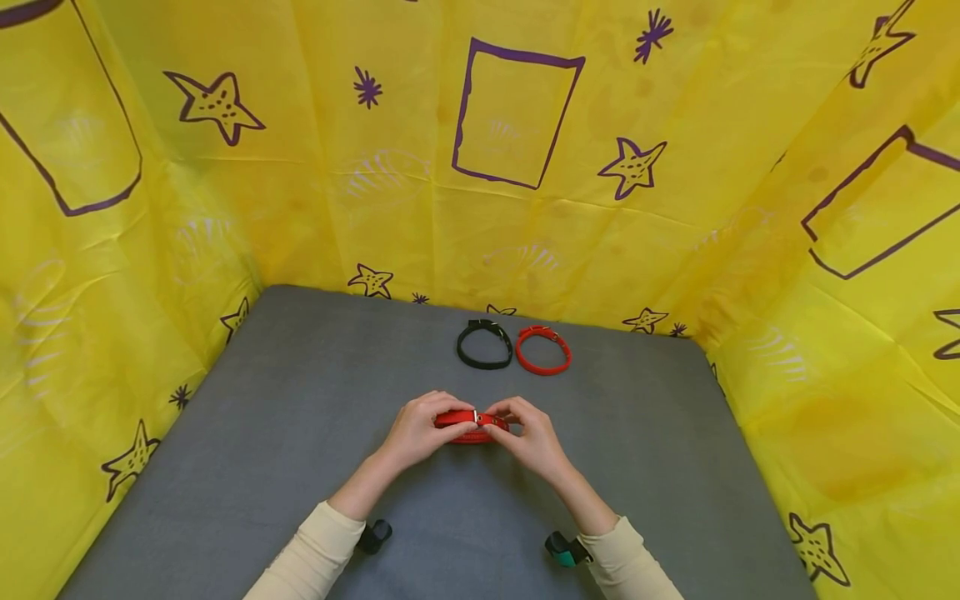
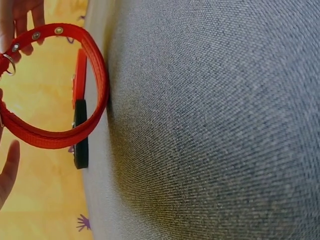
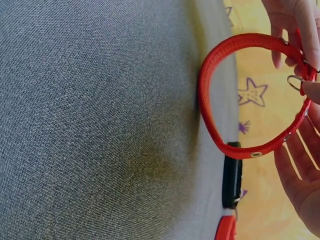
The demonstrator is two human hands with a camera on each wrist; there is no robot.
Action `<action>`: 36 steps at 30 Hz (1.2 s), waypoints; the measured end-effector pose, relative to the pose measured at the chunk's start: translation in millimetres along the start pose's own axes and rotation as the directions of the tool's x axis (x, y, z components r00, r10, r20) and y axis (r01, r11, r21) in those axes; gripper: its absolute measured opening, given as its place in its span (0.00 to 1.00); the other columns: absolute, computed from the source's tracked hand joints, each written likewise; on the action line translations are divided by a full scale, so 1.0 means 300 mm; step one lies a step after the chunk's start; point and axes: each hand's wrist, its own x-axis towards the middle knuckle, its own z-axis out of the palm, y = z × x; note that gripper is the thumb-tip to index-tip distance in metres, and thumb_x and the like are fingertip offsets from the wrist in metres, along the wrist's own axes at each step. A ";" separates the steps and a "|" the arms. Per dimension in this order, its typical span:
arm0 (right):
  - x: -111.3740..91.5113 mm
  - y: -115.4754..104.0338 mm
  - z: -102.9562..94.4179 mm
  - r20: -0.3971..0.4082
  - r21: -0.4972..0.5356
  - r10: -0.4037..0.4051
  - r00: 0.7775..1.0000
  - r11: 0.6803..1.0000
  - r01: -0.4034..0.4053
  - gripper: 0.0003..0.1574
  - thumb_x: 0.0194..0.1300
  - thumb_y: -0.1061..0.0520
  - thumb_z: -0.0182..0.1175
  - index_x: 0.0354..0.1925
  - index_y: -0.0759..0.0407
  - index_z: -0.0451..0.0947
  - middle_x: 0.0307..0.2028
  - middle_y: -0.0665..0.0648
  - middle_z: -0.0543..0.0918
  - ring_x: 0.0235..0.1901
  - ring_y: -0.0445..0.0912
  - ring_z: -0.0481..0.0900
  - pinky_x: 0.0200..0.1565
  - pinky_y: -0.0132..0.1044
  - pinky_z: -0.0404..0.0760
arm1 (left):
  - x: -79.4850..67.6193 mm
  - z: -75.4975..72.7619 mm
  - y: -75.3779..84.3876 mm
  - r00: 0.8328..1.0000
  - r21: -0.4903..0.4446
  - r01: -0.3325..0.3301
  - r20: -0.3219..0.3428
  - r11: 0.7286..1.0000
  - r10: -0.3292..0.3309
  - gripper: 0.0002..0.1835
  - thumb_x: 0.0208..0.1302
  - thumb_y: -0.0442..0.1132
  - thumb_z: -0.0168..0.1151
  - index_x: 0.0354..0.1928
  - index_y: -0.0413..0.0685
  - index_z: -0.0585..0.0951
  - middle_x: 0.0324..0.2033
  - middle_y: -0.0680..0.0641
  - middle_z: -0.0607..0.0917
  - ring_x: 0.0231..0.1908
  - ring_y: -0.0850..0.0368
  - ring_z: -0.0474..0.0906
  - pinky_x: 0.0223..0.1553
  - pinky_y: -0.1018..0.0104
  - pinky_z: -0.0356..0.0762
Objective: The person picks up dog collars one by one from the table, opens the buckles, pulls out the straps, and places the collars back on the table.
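Left hand [image 1: 422,427] and right hand [image 1: 531,433] pinch the looped red fabric collar [image 1: 459,418] near its metal buckle [image 1: 475,417]. Far side: looped black collar [image 1: 483,365], left; second looped red collar [image 1: 543,370], right.

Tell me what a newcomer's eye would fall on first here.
Probably the bright yellow fabric with purple-outlined stars, rising behind and on both sides of the gray surface. Next comes the held red collar with metal eyelets, pinched by the left grip and right grip near the head view's center. Beyond it, a black collar lies left of another red collar.
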 end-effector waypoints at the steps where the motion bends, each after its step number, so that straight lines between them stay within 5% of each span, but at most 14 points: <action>1: 0.000 0.000 0.001 0.000 0.001 -0.001 1.000 1.000 0.001 0.11 0.60 0.56 0.70 0.42 0.51 0.81 0.39 0.44 0.80 0.39 0.43 0.80 0.45 0.40 0.82 | 0.000 0.001 -0.001 1.000 -0.002 -0.003 0.003 1.000 0.003 0.12 0.53 0.46 0.75 0.41 0.57 0.88 0.36 0.59 0.85 0.38 0.65 0.78 0.40 0.64 0.77; 24: 0.003 -0.010 0.004 -0.009 0.002 -0.076 0.997 0.997 0.076 0.13 0.59 0.57 0.71 0.43 0.53 0.81 0.40 0.49 0.82 0.40 0.43 0.79 0.44 0.41 0.82 | -0.004 0.019 -0.009 0.998 -0.042 -0.065 -0.019 0.997 0.064 0.12 0.53 0.44 0.76 0.41 0.55 0.88 0.36 0.58 0.85 0.38 0.64 0.79 0.38 0.66 0.78; 36: -0.004 0.001 -0.006 -0.021 0.007 -0.038 0.999 0.999 0.038 0.12 0.59 0.56 0.71 0.42 0.52 0.81 0.40 0.47 0.81 0.39 0.43 0.79 0.43 0.42 0.83 | -0.005 0.016 -0.018 0.993 -0.095 -0.109 -0.056 0.989 0.104 0.13 0.52 0.41 0.76 0.41 0.51 0.88 0.35 0.57 0.86 0.36 0.64 0.79 0.35 0.67 0.78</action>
